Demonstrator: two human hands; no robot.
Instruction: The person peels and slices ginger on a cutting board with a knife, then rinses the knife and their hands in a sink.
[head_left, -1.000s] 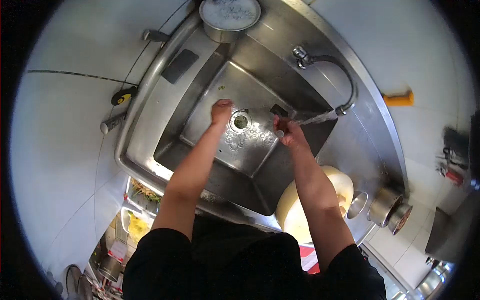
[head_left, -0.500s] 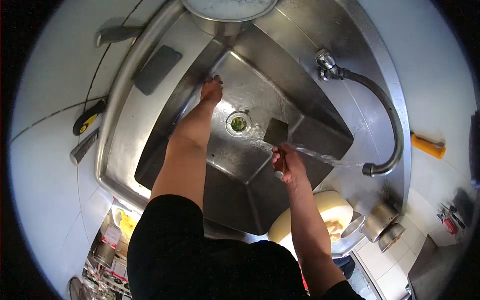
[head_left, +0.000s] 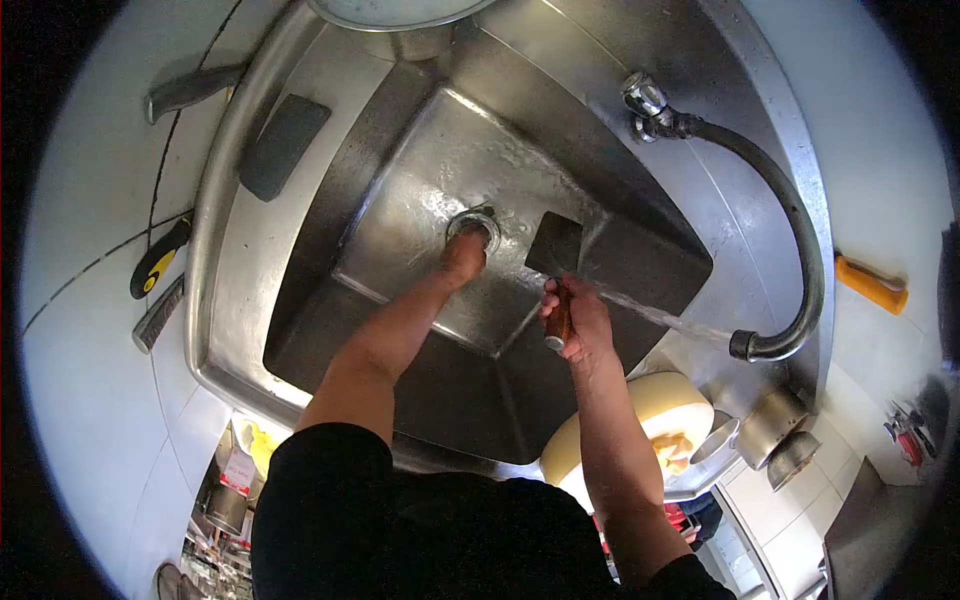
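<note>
My left hand reaches down into the round drain of the steel sink; its fingers are closed and hidden there, so what they hold cannot be made out. The wooden handle of a wide flat metal blade is in my right hand, with the blade pointing up and away over the basin. Water from the curved faucet runs sideways toward my right hand and the blade.
A dark grey slab lies on the left ledge. Knife handles and an orange handle lie beyond the rims. A pale round container and metal pots are at lower right. A large bowl is at the top.
My left hand has moved from the far left of the basin down and right into the drain, where green scraps showed before. The camera view has shifted slightly. My right hand still grips the handle.
</note>
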